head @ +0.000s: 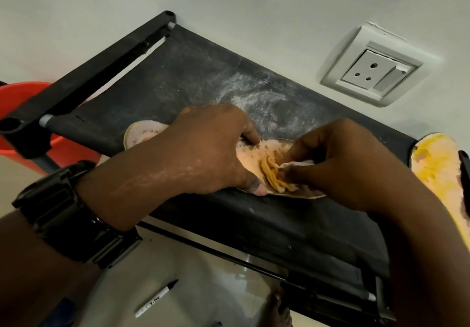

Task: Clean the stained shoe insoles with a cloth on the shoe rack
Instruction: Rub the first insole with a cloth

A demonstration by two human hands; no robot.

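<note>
A pale insole (250, 157) with brown stains lies on the black fabric top of the shoe rack (193, 85). My left hand (203, 148) presses it down, fingers spread, thumb on its near edge. My right hand (338, 159) pinches a bunched cloth (276, 176), stained yellow-orange with white edges, against the insole's middle. The insole's heel end (138, 133) shows past my left wrist. A second insole (437, 169), heavily yellow-stained, lies at the rack's right end.
An orange bucket (15, 113) stands on the floor left of the rack. A wall socket (376, 72) sits behind the rack. A marker pen (156, 298) lies on the tiled floor below. White dust covers the rack's fabric. A black watch is on my left wrist.
</note>
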